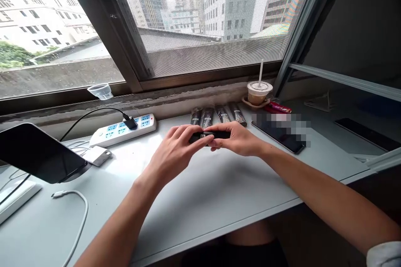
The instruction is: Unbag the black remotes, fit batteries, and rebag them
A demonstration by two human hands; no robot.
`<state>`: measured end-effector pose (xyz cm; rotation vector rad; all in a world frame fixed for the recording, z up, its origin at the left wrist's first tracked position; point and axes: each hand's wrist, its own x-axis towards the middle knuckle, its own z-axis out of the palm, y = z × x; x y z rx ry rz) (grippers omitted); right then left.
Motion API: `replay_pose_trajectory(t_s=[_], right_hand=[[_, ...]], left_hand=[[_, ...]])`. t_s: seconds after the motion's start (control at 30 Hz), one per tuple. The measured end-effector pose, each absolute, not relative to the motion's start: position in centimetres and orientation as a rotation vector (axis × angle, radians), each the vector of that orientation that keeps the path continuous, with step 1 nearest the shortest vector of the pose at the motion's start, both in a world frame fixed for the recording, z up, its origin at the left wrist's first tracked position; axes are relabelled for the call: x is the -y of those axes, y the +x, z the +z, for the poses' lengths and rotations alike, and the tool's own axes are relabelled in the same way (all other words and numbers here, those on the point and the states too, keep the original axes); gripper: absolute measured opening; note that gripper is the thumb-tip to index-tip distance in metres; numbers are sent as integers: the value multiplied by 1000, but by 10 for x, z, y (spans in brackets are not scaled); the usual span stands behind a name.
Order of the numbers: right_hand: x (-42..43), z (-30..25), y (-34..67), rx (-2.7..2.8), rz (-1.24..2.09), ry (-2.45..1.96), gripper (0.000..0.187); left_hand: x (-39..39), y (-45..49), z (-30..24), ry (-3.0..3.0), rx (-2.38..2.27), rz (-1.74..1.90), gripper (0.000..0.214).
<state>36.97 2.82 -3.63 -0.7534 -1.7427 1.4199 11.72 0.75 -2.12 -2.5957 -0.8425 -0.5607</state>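
Both my hands meet over the middle of the white desk point(194, 200). My left hand point(175, 150) and my right hand point(238, 138) each pinch one end of a slim black packet point(209, 135), held flat just above the desk. Behind it, several similar dark packets point(219, 115) lie side by side near the window sill.
A white power strip point(123, 129) with a black plug sits at the back left. A dark tablet point(37, 152) stands at the left, a white cable point(75, 217) lies below it. A black phone point(278, 135), an iced drink cup point(258, 92) with straw and a red wrapper point(278, 107) are at the right.
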Motion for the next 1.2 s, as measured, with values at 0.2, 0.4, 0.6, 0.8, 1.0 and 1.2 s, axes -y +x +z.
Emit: replay_pose_trajectory(t_s=[0.2, 0.4, 0.6, 0.8, 1.0, 1.2], right_hand=[[-31, -40, 371, 1741, 1463, -788, 65], [-41, -44, 381, 1875, 1012, -1109, 55], [-43, -44, 382, 1741, 1174, -1077, 45], [-46, -43, 382, 1615, 1344, -1038, 42], [-49, -41, 385, 1607, 1446, -969, 37], [-55, -43, 395, 1745, 1231, -978, 33]], left_hand=[[-7, 117, -21, -2621, 894, -511, 58], [-16, 100, -18, -2589, 1026, -563, 46], [-21, 91, -20, -2615, 1072, -590, 49], [-24, 89, -24, -2590, 1145, -620, 49], [-27, 82, -23, -2600, 1232, -657, 39], [-30, 70, -21, -2558, 1351, -632, 39]])
